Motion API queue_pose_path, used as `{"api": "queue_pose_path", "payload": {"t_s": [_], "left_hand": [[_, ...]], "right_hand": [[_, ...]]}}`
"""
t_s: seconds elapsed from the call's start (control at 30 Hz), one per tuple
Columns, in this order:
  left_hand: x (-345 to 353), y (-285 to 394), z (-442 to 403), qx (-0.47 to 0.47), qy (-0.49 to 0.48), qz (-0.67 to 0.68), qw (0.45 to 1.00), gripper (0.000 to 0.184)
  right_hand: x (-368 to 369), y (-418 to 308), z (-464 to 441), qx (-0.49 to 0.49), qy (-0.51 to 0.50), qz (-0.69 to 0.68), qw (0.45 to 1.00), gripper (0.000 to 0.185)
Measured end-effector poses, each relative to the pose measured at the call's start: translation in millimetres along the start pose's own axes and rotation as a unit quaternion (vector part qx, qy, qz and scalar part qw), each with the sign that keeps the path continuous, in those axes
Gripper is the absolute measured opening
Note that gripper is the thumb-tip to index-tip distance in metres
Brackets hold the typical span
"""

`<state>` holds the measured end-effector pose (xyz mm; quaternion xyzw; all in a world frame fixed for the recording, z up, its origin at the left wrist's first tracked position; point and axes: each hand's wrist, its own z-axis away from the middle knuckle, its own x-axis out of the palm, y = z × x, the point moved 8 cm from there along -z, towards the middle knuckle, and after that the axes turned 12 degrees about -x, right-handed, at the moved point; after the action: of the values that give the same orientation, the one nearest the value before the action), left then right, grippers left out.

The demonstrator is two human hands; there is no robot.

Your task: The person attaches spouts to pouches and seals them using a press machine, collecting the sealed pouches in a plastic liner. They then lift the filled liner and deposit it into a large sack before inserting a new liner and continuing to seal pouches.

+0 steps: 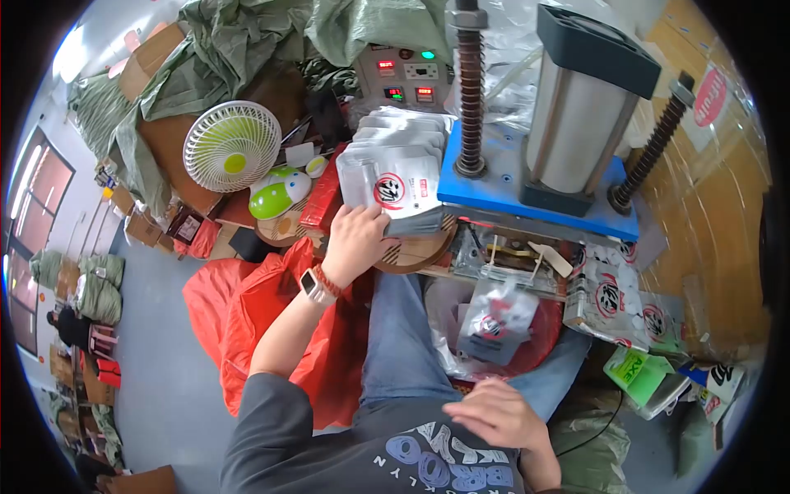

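Note:
A stack of flat silvery-white pouches [418, 183] with a red round logo stands on the round wooden board [407, 260] before me. My left hand [355, 240] is at the stack's near edge, fingers curled over the top pouch and thumb at its side. My right hand [495, 416] is low by my lap, fingers loosely stretched, holding nothing visible. Beyond it, a motion-blurred pouch [496, 319] with the same logo is over the red container [550, 331] between my knees, apart from my hand. Whether it touches the pouches below is unclear.
A press with a blue plate [494, 193] and metal cylinder [568, 123] stands at the right. Behind the stack is a control box [403, 76] with lit displays. A green-white fan [232, 152] stands left, above red plastic [247, 305]. More printed pouches [607, 295] lie right.

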<state>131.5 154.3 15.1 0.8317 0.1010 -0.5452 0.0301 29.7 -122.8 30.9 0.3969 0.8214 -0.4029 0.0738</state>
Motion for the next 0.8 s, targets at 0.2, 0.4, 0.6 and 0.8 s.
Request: {"api": "queue_pose_path", "payload": {"t_s": [0.2, 0.4, 0.6, 0.8], "left_hand": [[-44.1, -9.3, 17.1, 0.001, 0.288, -0.05, 0.956, 0.041], [42.2, -9.9, -4.3, 0.065, 0.149, -0.008, 0.987, 0.062], [83.2, -17.5, -7.8, -0.153, -0.036, 0.101, 0.982, 0.055], [41.8, 28.7, -33.8, -0.177, 0.194, 0.104, 0.959, 0.057]], "right_hand": [[2.1, -75.0, -78.9, -0.308, -0.054, -0.129, 0.941, 0.04], [-19.6, -118.5, -128.2, -0.339, -0.055, -0.352, 0.871, 0.03], [-8.9, -121.3, -103.7, -0.382, -0.149, -0.228, 0.883, 0.03], [-72.2, -105.7, -104.1, -0.221, 0.134, -0.245, 0.934, 0.037]]}}
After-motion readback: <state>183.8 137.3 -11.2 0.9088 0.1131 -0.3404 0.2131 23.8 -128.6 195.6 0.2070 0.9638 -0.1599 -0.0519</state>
